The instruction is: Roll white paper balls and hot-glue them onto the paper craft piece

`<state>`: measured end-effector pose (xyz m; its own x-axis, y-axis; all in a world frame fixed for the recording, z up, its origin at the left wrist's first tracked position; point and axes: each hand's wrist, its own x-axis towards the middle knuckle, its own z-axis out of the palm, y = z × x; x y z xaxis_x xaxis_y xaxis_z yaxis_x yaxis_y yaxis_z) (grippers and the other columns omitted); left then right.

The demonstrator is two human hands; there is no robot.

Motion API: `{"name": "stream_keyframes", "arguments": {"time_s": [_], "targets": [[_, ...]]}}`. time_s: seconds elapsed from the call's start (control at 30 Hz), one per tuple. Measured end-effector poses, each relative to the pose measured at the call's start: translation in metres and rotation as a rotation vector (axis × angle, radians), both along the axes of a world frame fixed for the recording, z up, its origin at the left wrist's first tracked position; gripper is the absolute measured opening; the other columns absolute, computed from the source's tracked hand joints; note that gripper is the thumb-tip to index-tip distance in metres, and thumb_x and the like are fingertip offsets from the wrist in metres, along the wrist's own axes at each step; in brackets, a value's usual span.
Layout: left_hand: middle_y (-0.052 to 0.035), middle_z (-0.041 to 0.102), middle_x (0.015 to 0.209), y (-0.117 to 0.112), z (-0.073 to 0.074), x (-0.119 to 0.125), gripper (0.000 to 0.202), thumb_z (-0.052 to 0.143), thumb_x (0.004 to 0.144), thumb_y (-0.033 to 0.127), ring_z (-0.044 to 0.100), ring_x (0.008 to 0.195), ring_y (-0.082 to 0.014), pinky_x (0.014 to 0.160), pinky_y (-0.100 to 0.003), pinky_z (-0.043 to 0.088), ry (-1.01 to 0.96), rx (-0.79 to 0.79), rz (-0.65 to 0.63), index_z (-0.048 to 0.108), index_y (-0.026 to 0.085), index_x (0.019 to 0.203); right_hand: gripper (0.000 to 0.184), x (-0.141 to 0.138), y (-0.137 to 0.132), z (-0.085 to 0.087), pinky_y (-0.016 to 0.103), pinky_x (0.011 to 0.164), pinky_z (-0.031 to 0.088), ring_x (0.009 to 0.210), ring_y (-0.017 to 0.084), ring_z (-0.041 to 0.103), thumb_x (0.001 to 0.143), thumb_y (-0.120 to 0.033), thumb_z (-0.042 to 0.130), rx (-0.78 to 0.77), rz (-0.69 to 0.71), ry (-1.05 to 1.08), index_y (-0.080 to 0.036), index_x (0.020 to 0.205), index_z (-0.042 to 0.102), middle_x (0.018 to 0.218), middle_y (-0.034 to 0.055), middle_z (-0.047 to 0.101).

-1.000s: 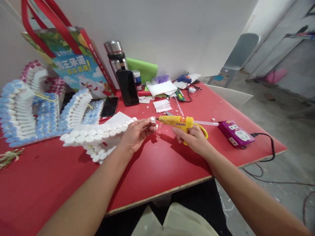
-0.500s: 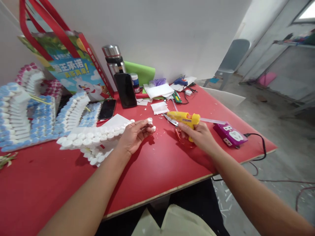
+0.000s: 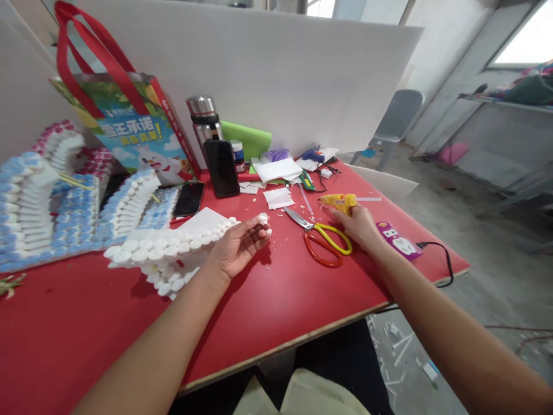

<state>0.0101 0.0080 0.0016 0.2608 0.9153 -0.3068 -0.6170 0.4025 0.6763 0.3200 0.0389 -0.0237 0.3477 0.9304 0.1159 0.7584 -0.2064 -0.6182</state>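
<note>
My left hand [image 3: 244, 245] is closed in a pinch on small white cotton pieces [image 3: 263, 219] at its fingertips. Right beside it, partly behind the wrist, stands a white model [image 3: 168, 248] built of rows of round cotton-like tips. My right hand [image 3: 358, 222] grips a yellow hot glue gun [image 3: 339, 200] low over the table, its nozzle pointing left and a clear glue stick [image 3: 369, 199] sticking out behind. Between the hands lie scissors [image 3: 317, 233] with one red and one yellow handle loop.
Blue-and-white models [image 3: 73, 213] and a shopping bag [image 3: 142, 132] stand at the left. A steel flask [image 3: 203, 118], an upright phone [image 3: 222, 167], a flat phone [image 3: 189, 199] and papers [image 3: 279, 170] line the back. A purple power strip [image 3: 397, 239] with its cord lies near the right edge.
My right hand has moved the glue gun to the right, away from above the scissors, which now show in full. The left hand stays nearly where it was. The view has tilted up slightly.
</note>
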Motion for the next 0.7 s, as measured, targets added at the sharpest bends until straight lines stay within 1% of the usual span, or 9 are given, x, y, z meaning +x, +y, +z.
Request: {"name": "stream_keyframes", "arguments": {"time_s": [0.2,0.3,0.37,0.4,0.43,0.5,0.53,0.6,0.7], "targets": [[-0.0096,0.068,0.080,-0.002,0.006,0.000,0.013,0.061,0.090,0.010,0.062,0.060,-0.0076,0.065,-0.021,0.061,-0.085,-0.070,-0.032,0.069,0.001,0.093,0.033,0.002,-0.012,0.003,0.035,0.063,0.040,0.067,0.024,0.057,0.081,-0.050,0.064,0.021,0.082,-0.175,-0.017,0.082,0.061,0.075,0.0100,0.064],[-0.0088,0.067,0.079,-0.002,0.007,0.000,0.013,0.061,0.091,0.011,0.061,0.059,-0.0072,0.065,-0.020,0.061,-0.112,-0.077,-0.047,0.069,0.002,0.094,0.043,0.005,-0.034,0.005,0.038,0.073,0.047,0.082,0.028,0.064,0.082,-0.045,0.064,0.047,0.117,-0.215,-0.011,0.107,0.065,0.096,0.0162,0.069],[-0.0083,0.067,0.079,-0.002,0.006,0.000,0.012,0.062,0.090,0.011,0.061,0.060,-0.0067,0.066,-0.020,0.061,-0.120,-0.067,-0.060,0.069,0.002,0.094,0.057,0.002,-0.058,0.013,0.042,0.080,0.049,0.093,0.030,0.066,0.085,-0.045,0.063,0.152,0.110,-0.239,-0.009,0.129,0.058,0.112,0.0196,0.068],[-0.0080,0.067,0.080,-0.002,0.006,-0.001,0.012,0.063,0.089,0.011,0.061,0.060,-0.0065,0.066,-0.020,0.061,-0.119,-0.057,-0.069,0.070,0.003,0.093,0.056,-0.001,-0.071,0.020,0.043,0.081,0.050,0.095,0.031,0.066,0.086,-0.044,0.063,0.227,0.092,-0.260,-0.010,0.131,0.058,0.114,0.0197,0.068],[-0.0078,0.067,0.080,-0.003,0.005,0.000,0.011,0.064,0.089,0.011,0.061,0.060,-0.0064,0.067,-0.020,0.061,-0.114,-0.044,-0.078,0.070,0.003,0.092,0.050,-0.008,-0.083,0.028,0.044,0.083,0.050,0.097,0.030,0.067,0.089,-0.041,0.061,0.317,0.092,-0.262,-0.013,0.130,0.059,0.113,0.0177,0.070],[-0.0076,0.067,0.081,-0.003,0.004,0.000,0.011,0.066,0.088,0.012,0.062,0.061,-0.0066,0.069,-0.021,0.062,-0.089,-0.011,-0.090,0.070,0.003,0.091,0.029,-0.028,-0.100,0.045,0.041,0.087,0.050,0.093,0.025,0.068,0.094,-0.033,0.058,0.500,0.152,-0.164,-0.019,0.117,0.068,0.104,0.0109,0.073],[-0.0077,0.068,0.082,-0.003,0.003,0.001,0.011,0.067,0.087,0.012,0.062,0.062,-0.0070,0.069,-0.021,0.062,-0.074,0.010,-0.094,0.071,0.003,0.091,0.023,-0.042,-0.103,0.053,0.038,0.086,0.051,0.089,0.023,0.069,0.095,-0.030,0.057,0.544,0.228,-0.059,-0.021,0.112,0.070,0.097,0.0080,0.074],[-0.0079,0.069,0.082,-0.004,0.002,0.003,0.012,0.071,0.084,0.013,0.064,0.064,-0.0080,0.071,-0.022,0.062,-0.041,0.051,-0.086,0.072,0.003,0.091,0.022,-0.072,-0.093,0.061,0.034,0.079,0.054,0.084,0.018,0.069,0.096,-0.025,0.055,0.541,0.425,0.202,-0.022,0.110,0.072,0.093,0.0051,0.073],[-0.0074,0.069,0.080,-0.004,0.002,0.005,0.012,0.073,0.083,0.013,0.064,0.065,-0.0084,0.073,-0.023,0.062,-0.005,0.088,-0.051,0.073,0.003,0.088,0.030,-0.114,-0.058,0.054,0.032,0.077,0.053,0.088,0.017,0.066,0.094,-0.020,0.053,0.436,0.653,0.452,-0.022,0.116,0.074,0.101,0.0061,0.069]]}}
